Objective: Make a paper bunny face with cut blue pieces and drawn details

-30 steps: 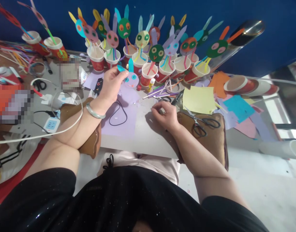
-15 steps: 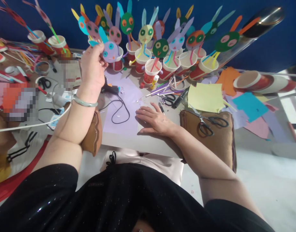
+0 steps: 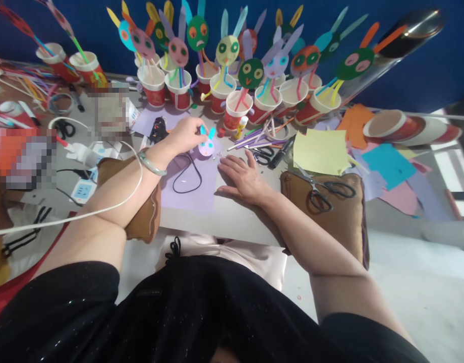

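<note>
My left hand pinches a small purple paper bunny head with blue ears, held above the purple sheet. Palm down, my right hand lies on the grey table with its fingers spread, just right of the bunny head. Behind both hands stand several red and white paper cups bearing paper bunny heads on coloured pipe cleaners. A black cord loops over the purple sheet, and a black tool lies behind my left wrist.
Scissors rest on a brown cushion at the right, beside yellow paper. A yellow glue stick and pipe cleaners are near the cups. At the left, a white cable crosses my left forearm near a power strip.
My left hand has moved right and down from in front of the left cups, carrying the purple bunny head nearer to my right hand. My right hand has stayed nearly in place.
</note>
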Motion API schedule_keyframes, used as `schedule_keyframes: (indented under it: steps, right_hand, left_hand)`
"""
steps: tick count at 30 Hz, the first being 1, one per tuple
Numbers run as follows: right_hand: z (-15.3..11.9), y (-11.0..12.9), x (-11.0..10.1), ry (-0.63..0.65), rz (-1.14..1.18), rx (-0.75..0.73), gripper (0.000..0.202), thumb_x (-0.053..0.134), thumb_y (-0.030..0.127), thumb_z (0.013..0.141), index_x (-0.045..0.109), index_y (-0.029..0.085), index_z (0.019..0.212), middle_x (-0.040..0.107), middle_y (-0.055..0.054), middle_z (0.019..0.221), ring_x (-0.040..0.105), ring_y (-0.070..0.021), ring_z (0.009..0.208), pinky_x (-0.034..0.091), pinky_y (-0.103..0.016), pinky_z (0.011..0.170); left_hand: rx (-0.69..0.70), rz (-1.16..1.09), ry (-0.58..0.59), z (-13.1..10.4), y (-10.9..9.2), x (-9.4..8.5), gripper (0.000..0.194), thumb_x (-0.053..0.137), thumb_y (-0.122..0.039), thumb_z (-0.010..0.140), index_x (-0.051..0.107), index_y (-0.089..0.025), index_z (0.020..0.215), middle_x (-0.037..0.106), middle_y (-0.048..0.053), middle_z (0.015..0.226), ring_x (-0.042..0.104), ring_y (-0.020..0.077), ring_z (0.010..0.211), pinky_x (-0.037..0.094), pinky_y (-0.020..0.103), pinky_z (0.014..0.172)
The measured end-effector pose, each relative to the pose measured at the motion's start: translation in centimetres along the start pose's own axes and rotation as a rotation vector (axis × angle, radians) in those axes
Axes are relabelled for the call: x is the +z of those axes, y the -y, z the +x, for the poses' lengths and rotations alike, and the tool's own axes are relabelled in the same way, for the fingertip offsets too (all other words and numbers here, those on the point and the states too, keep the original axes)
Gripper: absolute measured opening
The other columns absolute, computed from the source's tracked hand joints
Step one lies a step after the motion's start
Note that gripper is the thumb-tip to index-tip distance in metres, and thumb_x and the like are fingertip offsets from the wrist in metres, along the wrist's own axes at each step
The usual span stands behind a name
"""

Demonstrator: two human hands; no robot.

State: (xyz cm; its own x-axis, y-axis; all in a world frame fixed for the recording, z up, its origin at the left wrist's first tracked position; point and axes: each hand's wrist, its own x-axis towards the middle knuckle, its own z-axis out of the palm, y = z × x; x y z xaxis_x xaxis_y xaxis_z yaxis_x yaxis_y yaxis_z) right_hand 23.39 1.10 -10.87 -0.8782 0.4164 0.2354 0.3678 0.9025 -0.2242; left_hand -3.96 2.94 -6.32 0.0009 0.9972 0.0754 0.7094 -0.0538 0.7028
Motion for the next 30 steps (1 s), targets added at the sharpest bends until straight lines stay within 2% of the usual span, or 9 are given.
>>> schedule_keyframes:
  steps: [3, 7, 9, 12, 14, 22, 24, 27, 30]
  right_hand:
    - [-0.1, -0.3, -0.1, -0.066, 0.014, 0.015, 0.059, 0.046, 0.066, 0.104, 0.069, 0.02, 0.132, 0.077, -0.012, 0.127, 0.061, -0.0349, 0.133, 0.009, -0.068, 0.134]
    - [-0.1, -0.5, -0.4, -0.179, 0.037, 0.095, 0.039, 0.048, 0.049, 0.106, 0.074, 0.023, 0.116, 0.077, -0.009, 0.103, 0.063, -0.0308, 0.116, 0.014, -0.066, 0.133]
    - [-0.1, -0.6, -0.5, -0.208, 0.046, 0.138, 0.034, 0.049, 0.044, 0.106, 0.075, 0.025, 0.112, 0.076, -0.008, 0.104, 0.061, -0.0302, 0.111, 0.02, -0.065, 0.128]
    - [0.1, -0.8, -0.3, -0.202, 0.036, 0.178, 0.033, 0.054, 0.046, 0.103, 0.077, 0.024, 0.111, 0.074, -0.011, 0.109, 0.057, -0.0319, 0.108, 0.031, -0.063, 0.115]
    - [0.2, -1.1, -0.1, -0.179, 0.022, 0.187, 0.033, 0.056, 0.046, 0.102, 0.078, 0.023, 0.107, 0.072, -0.012, 0.108, 0.055, -0.0321, 0.106, 0.035, -0.058, 0.106]
    - [0.7, -0.7, -0.5, -0.157, 0.16, 0.227, 0.022, 0.059, 0.035, 0.098, 0.074, 0.022, 0.089, 0.073, -0.01, 0.097, 0.057, -0.0302, 0.101, 0.037, -0.053, 0.101]
    - [0.8, -0.3, -1.0, -0.207, 0.268, 0.278, 0.019, 0.061, 0.034, 0.095, 0.072, 0.021, 0.086, 0.074, -0.009, 0.092, 0.059, -0.0273, 0.095, 0.041, -0.05, 0.098]
    - [1.0, 0.2, -1.8, -0.316, 0.606, 0.457, 0.019, 0.065, 0.039, 0.092, 0.069, 0.022, 0.084, 0.072, -0.004, 0.08, 0.059, -0.0195, 0.076, 0.047, -0.039, 0.079]
    - [1.2, 0.4, -2.3, -0.383, 1.049, 0.627, 0.031, 0.075, 0.052, 0.086, 0.066, 0.023, 0.082, 0.07, 0.0, 0.074, 0.05, -0.012, 0.059, 0.041, -0.028, 0.057]
  left_hand:
    - [-0.026, 0.163, 0.02, -0.5, -0.1, -0.1, 0.026, 0.072, -0.015, 0.076, 0.074, -0.017, 0.101, 0.07, 0.002, 0.084, 0.063, 0.0188, 0.079, 0.05, 0.033, 0.081]
    - [0.068, 0.281, -0.094, -1.1, -0.6, 0.6, 0.054, 0.077, -0.012, 0.07, 0.071, -0.019, 0.123, 0.072, 0.009, 0.114, 0.066, 0.028, 0.108, 0.05, 0.041, 0.1]
    - [0.145, 0.272, -0.086, -1.3, -0.9, 1.1, 0.046, 0.076, -0.011, 0.071, 0.074, -0.019, 0.116, 0.071, 0.009, 0.116, 0.065, 0.0301, 0.113, 0.048, 0.044, 0.104]
    - [0.232, 0.234, 0.014, -1.4, -1.5, 1.8, 0.024, 0.072, -0.011, 0.073, 0.079, -0.019, 0.095, 0.072, 0.007, 0.105, 0.067, 0.0285, 0.107, 0.048, 0.045, 0.102]
    - [0.27, 0.211, 0.081, -1.6, -1.9, 2.1, 0.018, 0.072, -0.013, 0.075, 0.08, -0.02, 0.089, 0.072, 0.006, 0.101, 0.067, 0.0271, 0.105, 0.048, 0.044, 0.1]
    - [0.344, 0.262, 0.257, -2.6, -2.9, 3.1, 0.021, 0.074, -0.023, 0.085, 0.083, -0.022, 0.104, 0.071, 0.008, 0.108, 0.065, 0.028, 0.11, 0.043, 0.046, 0.101]
    - [0.357, 0.254, 0.288, -2.6, -2.9, 3.3, 0.022, 0.074, -0.023, 0.085, 0.082, -0.022, 0.106, 0.071, 0.008, 0.111, 0.065, 0.0288, 0.112, 0.042, 0.047, 0.102]
    - [0.382, 0.217, 0.327, -2.6, -2.8, 3.5, 0.03, 0.079, -0.024, 0.082, 0.08, -0.021, 0.111, 0.071, 0.009, 0.113, 0.065, 0.0279, 0.111, 0.044, 0.045, 0.101]
    - [0.388, 0.216, 0.338, -2.6, -2.8, 3.9, 0.032, 0.079, -0.027, 0.082, 0.078, -0.022, 0.114, 0.071, 0.009, 0.115, 0.065, 0.0289, 0.114, 0.044, 0.045, 0.103]
